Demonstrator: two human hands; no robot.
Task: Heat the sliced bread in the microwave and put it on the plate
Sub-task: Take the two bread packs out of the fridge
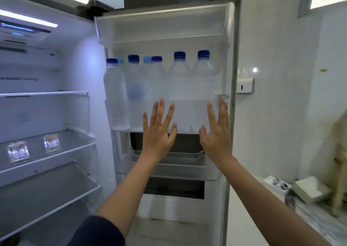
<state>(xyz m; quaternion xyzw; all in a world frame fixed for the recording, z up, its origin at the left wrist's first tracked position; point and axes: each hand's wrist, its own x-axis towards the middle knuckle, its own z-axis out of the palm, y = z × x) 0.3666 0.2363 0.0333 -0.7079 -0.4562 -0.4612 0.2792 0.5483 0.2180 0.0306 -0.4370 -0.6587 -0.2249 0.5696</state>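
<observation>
Risk: left grip (156, 135) and right grip (216, 135), both spread flat and empty, were at clear blue-capped water bottles (180, 80) in open white fridge door (228, 67); hard shove could topple them; sliced bread unidentified, perhaps blurred clear packs (51, 143) on glass shelf (77, 139).

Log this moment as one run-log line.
scene: fridge door open | left hand: open, fingers up before bottle bin | right hand: same | water bottles: upright in bin | bread: not seen

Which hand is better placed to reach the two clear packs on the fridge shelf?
Probably the left hand: open and nearer the shelf holding the clear packs; the right hand is at the far edge of the door.
</observation>
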